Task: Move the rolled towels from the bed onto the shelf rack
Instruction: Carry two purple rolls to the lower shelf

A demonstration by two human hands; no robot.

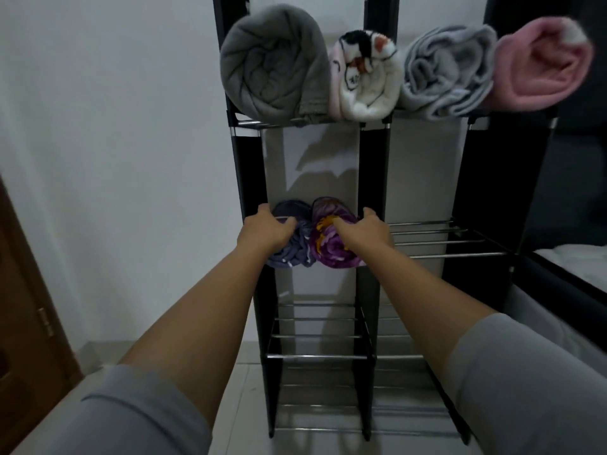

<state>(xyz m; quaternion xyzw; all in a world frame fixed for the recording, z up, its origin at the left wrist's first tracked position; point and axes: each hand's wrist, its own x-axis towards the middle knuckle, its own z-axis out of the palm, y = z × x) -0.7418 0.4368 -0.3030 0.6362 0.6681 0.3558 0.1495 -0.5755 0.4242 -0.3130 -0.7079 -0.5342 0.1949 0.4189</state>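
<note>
A black shelf rack with metal bars stands in front of me. On its middle left shelf lie two rolled towels side by side. My left hand grips the grey-blue towel. My right hand grips the purple patterned towel. The upper shelf carries several rolled towels: dark grey, white with a cartoon print, light grey and pink.
A white wall is at the left, with a brown wooden door at the far left. The bed's edge shows at the right. The right middle shelf and the lower shelves hold nothing. Pale floor tiles lie below.
</note>
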